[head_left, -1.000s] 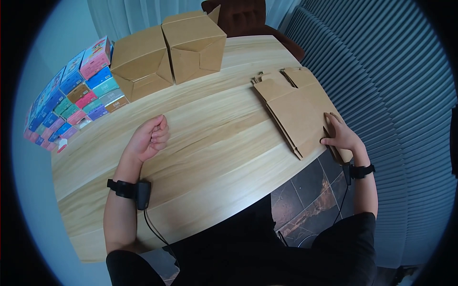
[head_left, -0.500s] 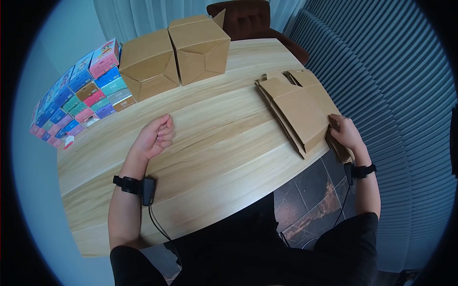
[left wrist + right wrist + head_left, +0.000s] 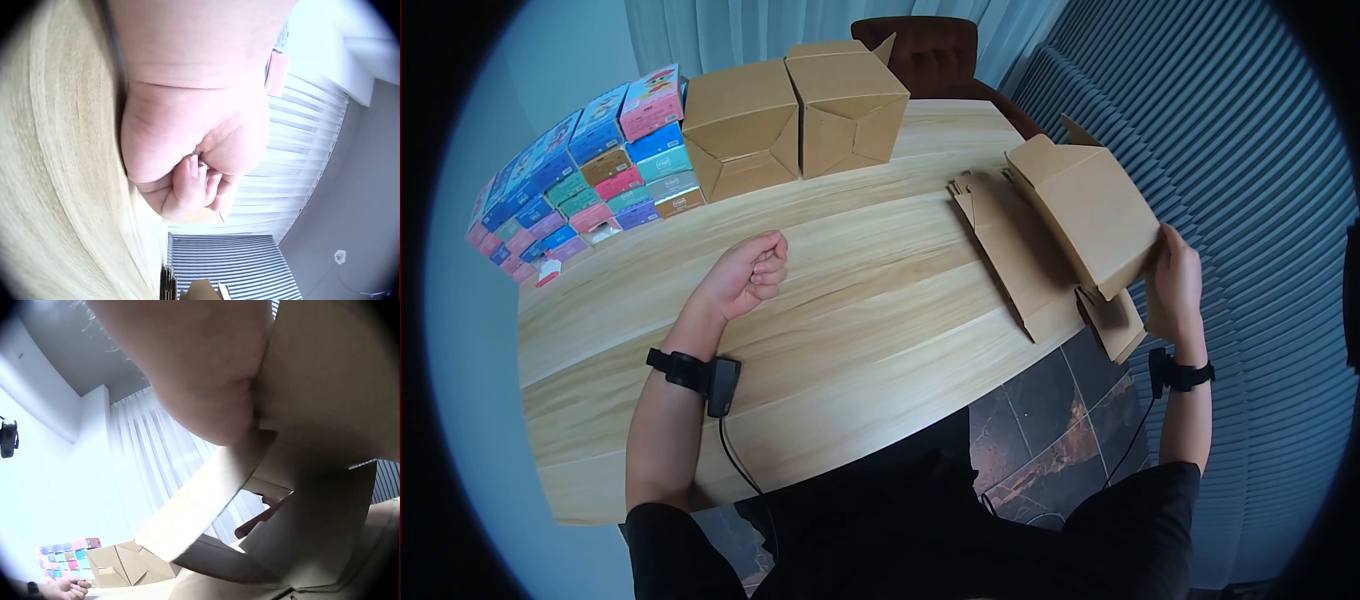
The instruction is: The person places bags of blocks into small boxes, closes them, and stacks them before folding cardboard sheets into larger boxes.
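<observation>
My right hand [image 3: 1178, 280] grips the near right edge of a brown cardboard box [image 3: 1100, 210], part-opened and tilted up over a flat folded carton [image 3: 1020, 250]. Up close in the right wrist view, the box's loose flaps [image 3: 200, 506] stand apart and its inside shows through the gap. The fingers behind the cardboard are hidden there. My left hand [image 3: 747, 277] rests on the table with its fingers curled into the palm and holds nothing; the left wrist view shows the fingertips [image 3: 199, 178] tucked in.
Two made-up cardboard boxes [image 3: 740, 125] stand at the back of the table [image 3: 850, 330], beside stacked colourful small boxes [image 3: 590, 170]. Another cardboard piece [image 3: 1115, 325] juts past the right table edge. A ribbed grey wall [image 3: 1250, 330] runs close by the right arm; a brown chair [image 3: 930, 50] stands behind.
My right hand has gripped the top flat carton, lifted it and opened it out into a tilted box, uncovering the carton below. The left hand keeps its curled pose.
</observation>
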Demonstrator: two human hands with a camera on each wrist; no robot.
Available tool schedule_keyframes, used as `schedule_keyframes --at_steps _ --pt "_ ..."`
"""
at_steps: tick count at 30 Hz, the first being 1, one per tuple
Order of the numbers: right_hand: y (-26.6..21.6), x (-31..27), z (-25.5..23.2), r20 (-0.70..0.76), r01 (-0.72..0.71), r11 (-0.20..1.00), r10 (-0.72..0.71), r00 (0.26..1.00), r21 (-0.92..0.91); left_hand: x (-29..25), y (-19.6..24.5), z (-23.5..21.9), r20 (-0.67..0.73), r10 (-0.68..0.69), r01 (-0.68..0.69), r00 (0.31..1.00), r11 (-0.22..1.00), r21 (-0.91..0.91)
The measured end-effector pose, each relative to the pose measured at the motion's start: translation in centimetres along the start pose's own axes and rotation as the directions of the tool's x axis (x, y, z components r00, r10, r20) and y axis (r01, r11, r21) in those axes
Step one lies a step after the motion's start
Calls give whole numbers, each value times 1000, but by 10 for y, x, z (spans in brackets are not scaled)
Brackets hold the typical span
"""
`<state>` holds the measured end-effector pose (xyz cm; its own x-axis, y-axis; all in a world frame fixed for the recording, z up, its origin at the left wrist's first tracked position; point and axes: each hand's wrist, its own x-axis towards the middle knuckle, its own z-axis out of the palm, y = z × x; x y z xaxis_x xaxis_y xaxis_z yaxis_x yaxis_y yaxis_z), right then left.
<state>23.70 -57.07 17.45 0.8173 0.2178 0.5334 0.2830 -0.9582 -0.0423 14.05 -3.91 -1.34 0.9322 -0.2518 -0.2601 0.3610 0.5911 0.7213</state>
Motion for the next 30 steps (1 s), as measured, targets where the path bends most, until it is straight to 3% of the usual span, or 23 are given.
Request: schedule_keyframes --at_steps 6,7,15,17,20,23,26,30 --pt "-13 8 -41 -181 69 990 -91 979 -125 0 -1 -2 23 16 -17 1000 1000 22" --pt "-13 8 -46 -231 143 981 -170 958 -131 -1 0 -1 27 19 -20 999 999 26" --pt "-79 6 -66 -353 319 947 -284 891 43 1 -2 -6 67 35 -38 997 998 40" --pt "-93 6 -62 -401 379 905 -280 873 193 1 -3 -7 83 44 -47 996 998 33" --pt "-106 9 -50 -431 466 798 -291 854 383 3 -6 -11 116 64 -66 991 998 18" --pt "-114 15 -22 -465 498 584 -221 857 641 4 -7 -11 107 61 -66 992 997 42" --pt "-149 10 -1 -392 379 375 -46 919 846 1 -5 -9 70 30 -34 997 998 46" --pt "-184 4 28 -264 261 117 5 965 958 -2 -3 -7 94 48 -55 994 995 78"
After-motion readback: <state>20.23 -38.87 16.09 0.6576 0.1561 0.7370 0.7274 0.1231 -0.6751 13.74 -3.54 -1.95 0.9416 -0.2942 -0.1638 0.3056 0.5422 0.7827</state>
